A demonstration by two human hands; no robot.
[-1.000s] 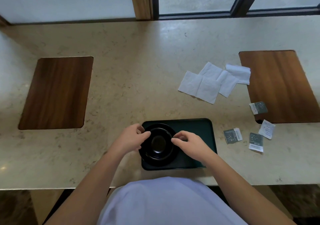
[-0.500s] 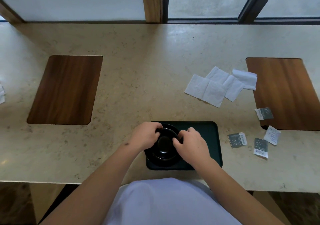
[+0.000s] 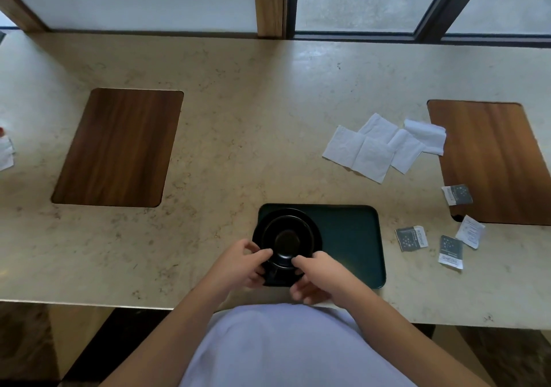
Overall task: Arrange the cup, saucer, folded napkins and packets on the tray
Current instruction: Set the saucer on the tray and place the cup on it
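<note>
In the head view, the round black glossy cup (image 3: 287, 240) sits on the round black saucer (image 3: 316, 228), at the left end of the dark green rectangular tray (image 3: 348, 237) on the beige stone counter (image 3: 244, 154). The left hand (image 3: 238, 263) and the right hand (image 3: 317, 276) both pinch the near rim of the cup with curled fingers.

The cup looks like ceramic, so I judge it stiff, rather heavy, smooth and breakable; the rim or the sides are a good place to hold.

The white folded paper napkins (image 3: 384, 145) lie well apart on the right. They are surely light and soft, best lifted by 1 edge.

The 4 small grey and white packets (image 3: 412, 238) lie beside the tray.
</note>
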